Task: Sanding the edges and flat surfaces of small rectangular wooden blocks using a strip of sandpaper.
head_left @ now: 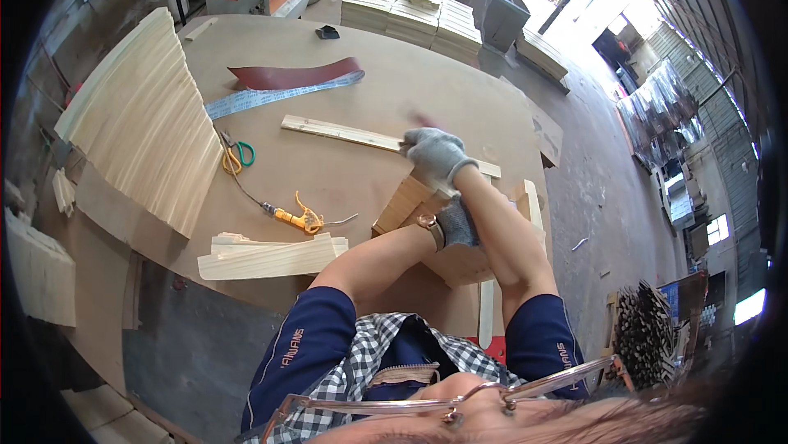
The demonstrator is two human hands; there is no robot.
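Note:
My right hand (441, 153), in a grey knit glove, is closed above a wooden piece with a box-like outline (402, 204). A blurred reddish bit shows at its fingers, too smeared to name. My left hand (458, 222), in a darker grey glove with a watch at the wrist, rests against the same wooden piece. The right forearm crosses over it and hides its fingers. A long pale wooden slat (328, 130) lies on the table, running behind my right hand. Left of my arms, several short pale boards (271, 257) are piled near the table edge.
A large fanned stack of boards (144, 124) stands at the left. On the brown table (271, 165) lie a yellow air blow gun (300, 216), scissors (235, 154) and a red-brown sanding belt (300, 75). Stacked boards (410, 13) stand beyond the far edge.

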